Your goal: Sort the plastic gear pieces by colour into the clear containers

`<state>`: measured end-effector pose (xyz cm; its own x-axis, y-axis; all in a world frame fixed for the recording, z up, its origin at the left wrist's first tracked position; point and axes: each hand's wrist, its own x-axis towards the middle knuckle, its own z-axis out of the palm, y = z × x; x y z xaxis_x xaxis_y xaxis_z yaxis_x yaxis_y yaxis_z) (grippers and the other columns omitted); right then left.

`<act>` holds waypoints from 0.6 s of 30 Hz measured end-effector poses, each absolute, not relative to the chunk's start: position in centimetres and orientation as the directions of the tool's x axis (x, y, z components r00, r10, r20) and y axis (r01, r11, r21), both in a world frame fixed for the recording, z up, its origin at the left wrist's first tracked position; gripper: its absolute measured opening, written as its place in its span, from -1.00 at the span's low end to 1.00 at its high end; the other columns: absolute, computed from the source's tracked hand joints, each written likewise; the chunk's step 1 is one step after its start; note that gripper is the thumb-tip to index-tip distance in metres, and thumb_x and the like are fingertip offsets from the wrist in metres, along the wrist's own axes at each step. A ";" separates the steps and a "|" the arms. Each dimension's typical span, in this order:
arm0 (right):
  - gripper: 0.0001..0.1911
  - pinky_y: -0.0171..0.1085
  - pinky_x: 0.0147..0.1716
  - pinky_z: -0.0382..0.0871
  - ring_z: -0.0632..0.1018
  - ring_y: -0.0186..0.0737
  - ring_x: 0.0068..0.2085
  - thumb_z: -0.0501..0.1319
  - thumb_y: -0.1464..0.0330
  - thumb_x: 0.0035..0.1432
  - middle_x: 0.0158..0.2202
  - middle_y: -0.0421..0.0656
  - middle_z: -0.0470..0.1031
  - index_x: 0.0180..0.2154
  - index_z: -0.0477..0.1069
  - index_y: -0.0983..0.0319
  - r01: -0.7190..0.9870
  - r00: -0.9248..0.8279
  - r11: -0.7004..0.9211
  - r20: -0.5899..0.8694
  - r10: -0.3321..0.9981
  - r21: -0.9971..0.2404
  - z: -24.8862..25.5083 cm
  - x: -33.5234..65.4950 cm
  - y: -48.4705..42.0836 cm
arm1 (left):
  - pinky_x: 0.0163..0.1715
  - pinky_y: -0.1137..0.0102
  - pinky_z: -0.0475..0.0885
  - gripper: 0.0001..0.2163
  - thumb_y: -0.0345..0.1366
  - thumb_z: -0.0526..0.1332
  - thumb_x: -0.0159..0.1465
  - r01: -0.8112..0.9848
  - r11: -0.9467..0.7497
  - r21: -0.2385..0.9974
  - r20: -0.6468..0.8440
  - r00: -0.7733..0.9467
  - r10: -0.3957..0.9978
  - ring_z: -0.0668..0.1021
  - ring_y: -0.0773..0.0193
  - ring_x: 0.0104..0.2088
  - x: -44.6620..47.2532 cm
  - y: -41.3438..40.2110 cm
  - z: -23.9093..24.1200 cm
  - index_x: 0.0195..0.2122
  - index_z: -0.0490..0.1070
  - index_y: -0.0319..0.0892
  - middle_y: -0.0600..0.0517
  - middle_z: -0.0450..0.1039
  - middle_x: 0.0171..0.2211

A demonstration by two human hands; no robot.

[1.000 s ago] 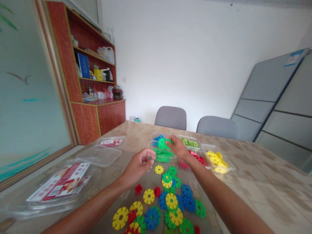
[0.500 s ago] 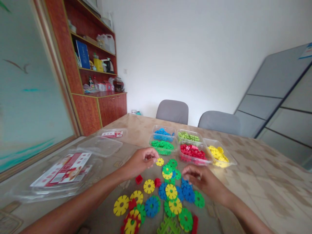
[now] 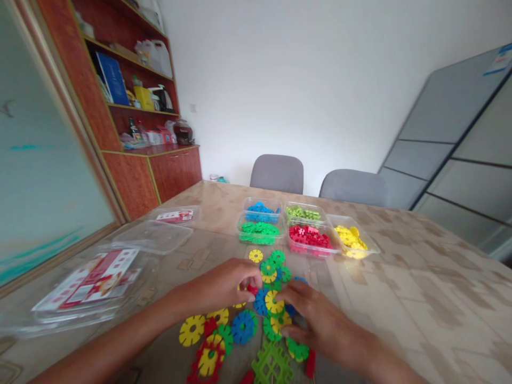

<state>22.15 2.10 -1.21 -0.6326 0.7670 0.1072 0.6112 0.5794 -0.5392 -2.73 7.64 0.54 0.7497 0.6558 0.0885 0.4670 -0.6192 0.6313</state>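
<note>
Reaching over yellow disc (image 3: 271,304) at 6 o'clock, right hand (image 3: 320,321) at 5 should pinch rim only, sparing neighbours, finger and thumb parted, grasp can't tell; left hand (image 3: 229,284), 7 o'clock, curls by red block (image 3: 252,289), hold unclear.

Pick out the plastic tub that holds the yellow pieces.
The clear tub farthest right: it alone has yellow pieces inside; the rest hold blue pieces, green pieces, lime pieces or red pieces.
</note>
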 end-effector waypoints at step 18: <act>-0.76 -0.30 -0.14 0.40 0.52 -0.18 -0.11 0.23 0.37 0.21 -0.08 -0.19 0.51 -0.07 0.44 0.04 0.464 -0.797 0.669 0.057 0.601 -0.581 1.2 20.2 -0.7 | -0.46 0.43 0.10 -0.71 -0.32 0.44 -0.03 0.623 -0.676 0.394 -0.168 0.771 0.614 0.44 0.18 -0.33 -5.0 4.9 2.9 -0.31 0.38 -0.12 0.11 0.38 -0.32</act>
